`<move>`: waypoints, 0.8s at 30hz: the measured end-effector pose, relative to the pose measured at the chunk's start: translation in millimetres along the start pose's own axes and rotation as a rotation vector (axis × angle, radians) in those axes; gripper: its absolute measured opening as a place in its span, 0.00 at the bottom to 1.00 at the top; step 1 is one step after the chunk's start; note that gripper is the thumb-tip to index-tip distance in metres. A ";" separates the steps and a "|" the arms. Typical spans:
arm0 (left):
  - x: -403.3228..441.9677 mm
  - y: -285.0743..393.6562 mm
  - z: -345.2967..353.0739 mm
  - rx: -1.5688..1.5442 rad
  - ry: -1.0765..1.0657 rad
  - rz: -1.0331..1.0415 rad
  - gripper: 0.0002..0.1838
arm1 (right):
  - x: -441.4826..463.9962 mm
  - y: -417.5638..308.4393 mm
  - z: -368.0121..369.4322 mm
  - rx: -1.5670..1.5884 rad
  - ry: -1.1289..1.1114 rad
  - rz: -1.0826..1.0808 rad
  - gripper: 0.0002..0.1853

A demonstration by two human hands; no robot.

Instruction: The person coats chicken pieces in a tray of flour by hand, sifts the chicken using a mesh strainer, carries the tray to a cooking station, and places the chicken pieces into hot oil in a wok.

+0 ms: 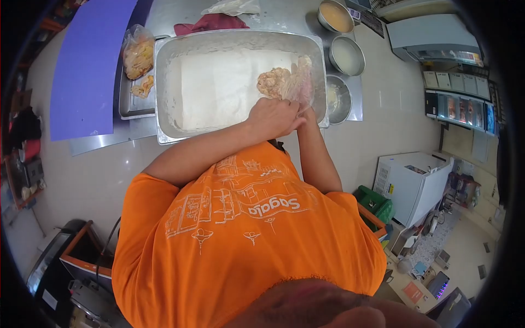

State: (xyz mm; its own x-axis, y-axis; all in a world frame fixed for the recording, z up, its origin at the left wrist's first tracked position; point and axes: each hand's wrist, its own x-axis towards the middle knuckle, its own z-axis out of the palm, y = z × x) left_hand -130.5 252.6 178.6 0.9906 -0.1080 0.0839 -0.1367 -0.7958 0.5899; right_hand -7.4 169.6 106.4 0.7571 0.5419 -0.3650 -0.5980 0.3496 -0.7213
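Note:
My left hand is bare and reaches across to the right wrist, where its fingers pinch the cuff of a clear plastic glove. Inside that loose glove is my right hand, its fingers stretched out over the right end of a large metal tray, with nothing seen in them. White powder covers the tray's floor. A clump of coated, lumpy food pieces lies on the powder just left of the gloved hand.
Metal bowls stand right of the tray: one with orange-brown liquid, one with whitish liquid, another below. At left, a smaller tray holds a bag of food pieces. A dark red cloth lies behind.

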 end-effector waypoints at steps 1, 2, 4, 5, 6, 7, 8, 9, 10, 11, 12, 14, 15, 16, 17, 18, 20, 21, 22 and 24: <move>2.2 -3.6 4.9 0.010 0.006 -0.002 0.13 | 5.2 2.0 -3.8 -0.016 -0.027 -0.003 0.42; 3.6 -6.1 9.9 -0.001 0.023 0.051 0.12 | 8.1 5.8 -7.4 -0.004 -0.028 -0.005 0.43; 6.9 -8.9 16.1 -0.022 0.059 0.158 0.11 | 17.3 17.9 -22.7 -0.132 -0.069 -0.138 0.43; 4.5 -9.7 18.7 -0.036 0.056 0.198 0.10 | 23.6 26.4 -34.6 -0.267 -0.090 -0.273 0.42; 1.3 -9.0 20.5 -0.051 0.053 0.238 0.10 | 36.3 42.0 -57.0 -0.554 -0.149 -0.534 0.40; -1.6 -9.3 22.1 -0.064 0.051 0.277 0.10 | 35.2 41.8 -55.2 -0.532 -0.175 -0.542 0.40; -3.7 -11.6 22.0 -0.073 0.012 0.279 0.09 | 34.0 41.3 -53.0 -0.509 -0.201 -0.550 0.40; -5.3 -15.0 22.0 -0.080 -0.025 0.282 0.09 | 13.2 19.4 -22.8 -0.183 -0.190 -0.301 0.43; -7.9 -17.8 22.9 -0.090 -0.063 0.282 0.09 | -1.8 4.7 -0.1 0.139 -0.173 -0.044 0.46; -9.9 -20.2 25.4 -0.099 -0.038 0.320 0.09 | -6.2 1.6 9.6 0.144 -0.163 -0.040 0.44; -10.7 -21.3 27.6 -0.111 -0.012 0.357 0.09 | -10.4 0.6 16.6 0.148 -0.151 -0.035 0.43; -9.8 -26.5 30.3 -0.129 -0.010 0.356 0.09 | -10.2 2.1 21.7 0.022 -0.075 -0.099 0.40; -9.8 -28.3 28.8 -0.139 -0.038 0.316 0.10 | -7.9 2.5 20.9 -0.105 -0.007 -0.166 0.40; -10.5 -30.1 27.1 -0.149 -0.065 0.274 0.10 | -3.9 -1.1 17.4 -0.171 -0.014 -0.234 0.39; -12.1 -34.6 23.8 -0.155 -0.083 0.253 0.11 | 0.0 -4.7 13.9 -0.235 -0.017 -0.303 0.38; -15.5 -38.1 13.2 -0.163 -0.104 0.233 0.11 | 5.0 -16.6 2.6 -0.235 -0.088 -0.373 0.37; -26.5 -43.4 -5.5 -0.214 -0.084 0.180 0.12 | 20.4 -33.4 -17.0 -0.186 -0.209 -0.373 0.36; -35.2 -45.8 -13.1 -0.257 -0.043 0.146 0.13 | 31.0 -37.5 -27.4 -0.138 -0.257 -0.302 0.34; -46.5 -46.3 -20.7 -0.306 -0.009 0.112 0.13 | 16.6 -38.5 -20.2 -0.117 -0.219 -0.233 0.33; -65.6 -56.3 -37.1 -0.352 0.012 0.076 0.13 | -32.7 -52.7 41.2 -0.097 -0.082 -0.111 0.33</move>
State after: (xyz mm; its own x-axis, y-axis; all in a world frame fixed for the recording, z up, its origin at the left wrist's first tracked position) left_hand -187.9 326.6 169.7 0.9777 -0.1507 0.1462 -0.2048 -0.5313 0.8221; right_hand -11.5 164.9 180.6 0.7906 0.5660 -0.2338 -0.4808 0.3371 -0.8095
